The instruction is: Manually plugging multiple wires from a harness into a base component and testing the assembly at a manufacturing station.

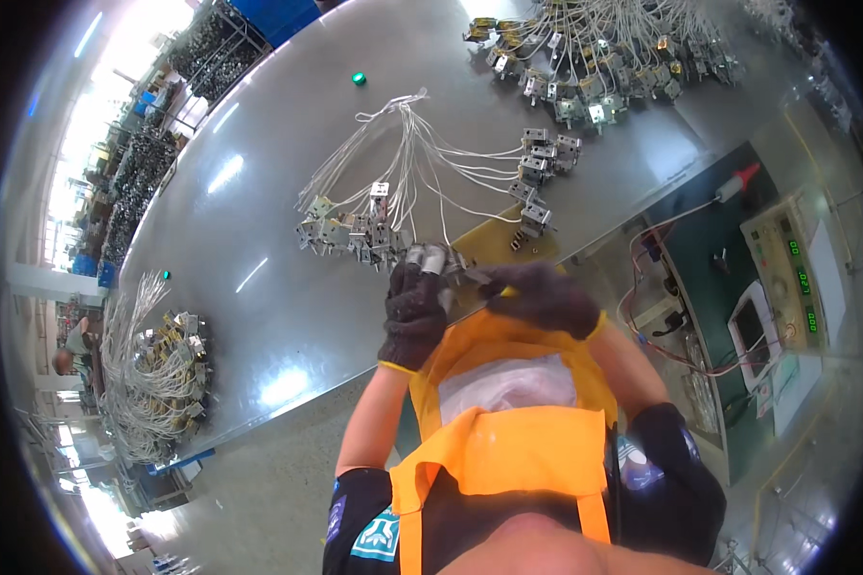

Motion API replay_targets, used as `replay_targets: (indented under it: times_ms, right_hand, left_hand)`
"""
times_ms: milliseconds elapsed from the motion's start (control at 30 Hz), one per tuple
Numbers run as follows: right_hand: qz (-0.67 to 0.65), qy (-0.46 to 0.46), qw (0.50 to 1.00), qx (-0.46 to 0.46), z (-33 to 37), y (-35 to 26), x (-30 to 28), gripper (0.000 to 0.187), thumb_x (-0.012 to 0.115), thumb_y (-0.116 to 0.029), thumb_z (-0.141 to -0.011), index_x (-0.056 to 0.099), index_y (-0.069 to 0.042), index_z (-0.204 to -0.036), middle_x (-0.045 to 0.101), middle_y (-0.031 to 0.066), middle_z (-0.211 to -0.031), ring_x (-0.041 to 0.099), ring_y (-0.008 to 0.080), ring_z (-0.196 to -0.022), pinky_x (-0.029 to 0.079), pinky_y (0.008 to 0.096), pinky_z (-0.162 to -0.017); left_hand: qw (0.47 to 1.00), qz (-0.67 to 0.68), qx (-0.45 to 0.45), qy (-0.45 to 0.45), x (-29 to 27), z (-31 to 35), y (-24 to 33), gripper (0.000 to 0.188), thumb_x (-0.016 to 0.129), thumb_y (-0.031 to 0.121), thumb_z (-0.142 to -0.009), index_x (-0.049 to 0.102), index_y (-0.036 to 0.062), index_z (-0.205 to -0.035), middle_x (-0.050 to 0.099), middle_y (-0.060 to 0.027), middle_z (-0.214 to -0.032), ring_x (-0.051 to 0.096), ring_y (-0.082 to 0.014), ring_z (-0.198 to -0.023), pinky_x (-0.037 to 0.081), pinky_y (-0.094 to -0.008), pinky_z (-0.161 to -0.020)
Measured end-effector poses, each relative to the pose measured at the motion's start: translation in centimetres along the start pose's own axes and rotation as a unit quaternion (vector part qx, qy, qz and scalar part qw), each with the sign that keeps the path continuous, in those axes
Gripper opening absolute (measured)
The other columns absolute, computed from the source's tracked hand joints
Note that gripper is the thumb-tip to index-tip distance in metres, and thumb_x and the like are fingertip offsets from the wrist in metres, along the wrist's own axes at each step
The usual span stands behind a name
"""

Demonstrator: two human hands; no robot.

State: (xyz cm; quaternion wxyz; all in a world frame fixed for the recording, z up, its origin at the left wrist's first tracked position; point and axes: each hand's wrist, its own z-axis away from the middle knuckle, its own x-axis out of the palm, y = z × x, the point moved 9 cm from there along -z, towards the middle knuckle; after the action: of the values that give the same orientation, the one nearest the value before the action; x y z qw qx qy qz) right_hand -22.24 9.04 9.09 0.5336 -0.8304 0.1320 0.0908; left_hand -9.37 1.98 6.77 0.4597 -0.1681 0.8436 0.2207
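Observation:
My left hand (pixel 414 314), in a dark glove with pale wrapping on its fingertips, is closed around a small metal switch-like part (pixel 456 263) at the table's near edge. From the right, my right hand (pixel 545 301), also gloved, reaches in with fingers pinched close to that part; what they grip is hidden. Just beyond my left hand lies a cluster of silver metal parts (pixel 355 235) on white wires (pixel 408 134), tied together at the far end. More boxy metal parts (pixel 535 168) on the same bundle lie to the right, by a yellow-brown mat (pixel 489 241).
Large heaps of wired metal parts lie at the far right (pixel 594 72) and far left (pixel 163 374) of the grey metal table (pixel 259 201). A green round object (pixel 359 79) sits farther back. At right stands an instrument with green displays (pixel 786 268), with red cables (pixel 633 259) nearby.

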Motion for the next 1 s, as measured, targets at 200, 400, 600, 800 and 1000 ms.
replay_targets:
  times_ms: [200,400,600,800,1000]
  right_hand:
    - [-0.161,-0.067,0.921,0.347,3.1,7.1,4.7,0.049,0.068,-0.025,-0.089,0.055,-0.018,-0.136,0.063,-0.0023,-0.082,0.048,0.0031,-0.053,0.042,0.0221,-0.045]
    - [-0.126,0.126,0.934,0.31,5.5,9.2,-1.0,0.045,0.065,-0.032,-0.089,0.058,-0.02,-0.132,0.066,0.0013,-0.094,0.052,0.0061,-0.054,0.048,0.0249,-0.048]
    - [-0.141,0.136,0.938,0.287,2.8,9.9,-1.2,0.041,0.069,-0.022,-0.087,0.062,-0.012,-0.127,0.066,-0.0004,-0.091,0.052,0.0055,-0.058,0.048,0.0251,-0.051]
    - [-0.164,0.187,0.894,0.373,4.1,11.9,-6.5,0.038,0.061,-0.018,-0.092,0.059,-0.013,-0.13,0.068,-0.0002,-0.088,0.049,0.0026,-0.055,0.039,0.0179,-0.044]
    - [-0.117,0.063,0.923,0.36,4.5,11.0,-3.8,0.041,0.059,-0.028,-0.095,0.057,-0.017,-0.135,0.069,0.0036,-0.084,0.058,0.0136,-0.06,0.048,0.0279,-0.053]
  left_hand:
    - [0.992,0.071,-0.096,-0.04,0.9,0.6,-3.9,0.058,0.075,0.014,-0.075,0.054,0.0076,-0.129,0.059,-0.0209,-0.118,0.057,-0.0403,-0.108,0.048,-0.0459,-0.091]
    - [0.981,0.153,-0.103,0.057,2.9,-1.4,-0.6,0.053,0.074,0.01,-0.075,0.055,0.0064,-0.125,0.059,-0.02,-0.118,0.057,-0.0403,-0.109,0.048,-0.0462,-0.09]
    - [0.971,0.187,-0.151,-0.013,3.9,-1.3,-2.0,0.053,0.076,0.012,-0.078,0.053,0.0059,-0.125,0.06,-0.0156,-0.117,0.06,-0.0329,-0.109,0.049,-0.0423,-0.092]
    - [0.799,0.505,-0.325,0.025,6.3,0.4,-2.8,0.058,0.076,0.012,-0.079,0.049,-0.0002,-0.129,0.063,-0.0155,-0.116,0.061,-0.0232,-0.109,0.047,-0.0334,-0.095]
    - [0.95,0.196,-0.242,-0.003,6.0,-1.1,0.1,0.061,0.077,0.027,-0.081,0.05,0.0016,-0.13,0.063,-0.018,-0.116,0.062,-0.0309,-0.106,0.049,-0.0393,-0.091]
